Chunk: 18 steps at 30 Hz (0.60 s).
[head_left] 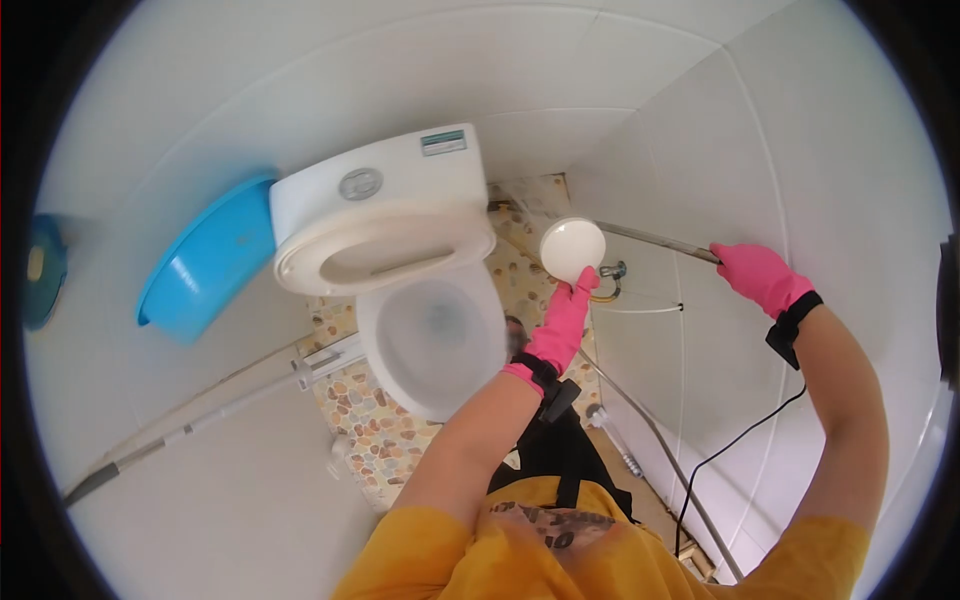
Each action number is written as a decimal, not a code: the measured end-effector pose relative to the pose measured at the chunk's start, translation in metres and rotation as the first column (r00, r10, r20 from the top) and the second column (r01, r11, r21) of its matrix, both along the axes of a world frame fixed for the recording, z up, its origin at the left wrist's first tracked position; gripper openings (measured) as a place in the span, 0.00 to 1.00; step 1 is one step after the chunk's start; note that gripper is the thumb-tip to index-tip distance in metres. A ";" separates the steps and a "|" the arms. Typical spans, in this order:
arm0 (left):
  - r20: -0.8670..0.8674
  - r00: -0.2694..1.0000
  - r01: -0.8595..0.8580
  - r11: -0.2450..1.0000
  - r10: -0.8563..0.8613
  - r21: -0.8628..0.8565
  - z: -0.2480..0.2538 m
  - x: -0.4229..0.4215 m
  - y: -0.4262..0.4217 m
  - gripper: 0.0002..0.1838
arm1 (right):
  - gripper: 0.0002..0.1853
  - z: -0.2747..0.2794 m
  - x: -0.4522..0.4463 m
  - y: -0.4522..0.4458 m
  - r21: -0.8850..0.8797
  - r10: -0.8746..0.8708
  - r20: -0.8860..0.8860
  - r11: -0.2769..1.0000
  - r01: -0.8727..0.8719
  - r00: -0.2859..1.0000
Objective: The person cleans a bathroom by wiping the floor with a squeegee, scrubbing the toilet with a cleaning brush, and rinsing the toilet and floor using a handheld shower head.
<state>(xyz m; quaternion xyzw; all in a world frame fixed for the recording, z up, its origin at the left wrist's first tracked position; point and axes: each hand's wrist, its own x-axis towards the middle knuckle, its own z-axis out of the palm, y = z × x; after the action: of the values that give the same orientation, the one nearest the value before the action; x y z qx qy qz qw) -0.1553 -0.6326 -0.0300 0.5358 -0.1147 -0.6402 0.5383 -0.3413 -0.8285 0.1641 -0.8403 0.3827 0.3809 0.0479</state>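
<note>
Pinched at its near rim by the left hand (pixel 562 320), the white disc (pixel 572 248) looks light, stiff and possibly slippery, best held by that edge, while the right hand (pixel 765 278) wraps a metal rod (pixel 655 238).

1. Cannot make out the far end of the metal rod (pixel 660 239), lost at the edge of the round white dish (pixel 573 250)
2. Cannot see the underside of the dish, turned away
3. Cannot identify the brownish thing (pixel 515 335), blurred and partly hidden beside the left hand (pixel 565 325)
4. Cannot read the label (pixel 443 143), too small
5. Cannot see all of the greenish thing (pixel 45 272) or the dark thing (pixel 948 310), cut off at opposite sides
6. Cannot follow the black cable (pixel 745 432) past the yellow shirt (pixel 430 560)
</note>
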 end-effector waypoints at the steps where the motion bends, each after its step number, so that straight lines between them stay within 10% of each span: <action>1: -0.015 1.000 0.007 1.000 -0.007 -0.005 -0.003 -0.001 -0.006 0.30 | 0.14 0.004 0.004 -0.010 0.072 -0.059 0.029 0.996 0.057 0.998; 13: -0.088 0.978 -0.179 0.978 0.189 0.107 -0.048 0.012 -0.014 0.25 | 0.21 -0.049 0.112 -0.088 0.300 -0.453 0.026 0.854 0.426 0.891; 17: -0.085 0.965 -0.243 0.968 0.248 0.065 -0.052 -0.003 -0.026 0.25 | 0.22 -0.032 0.110 -0.098 0.279 -0.446 -0.030 0.855 0.436 0.894; 18: -0.083 0.972 -0.212 0.972 0.221 0.101 -0.048 -0.001 -0.029 0.26 | 0.22 -0.031 0.101 -0.105 0.213 -0.231 0.041 0.952 0.218 0.972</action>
<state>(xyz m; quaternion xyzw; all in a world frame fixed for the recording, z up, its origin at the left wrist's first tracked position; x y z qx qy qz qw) -0.1559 -0.6619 -0.0781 0.5386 -0.0009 -0.6066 0.5848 -0.2402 -0.9335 0.1327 -0.7937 0.4323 0.3832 0.1907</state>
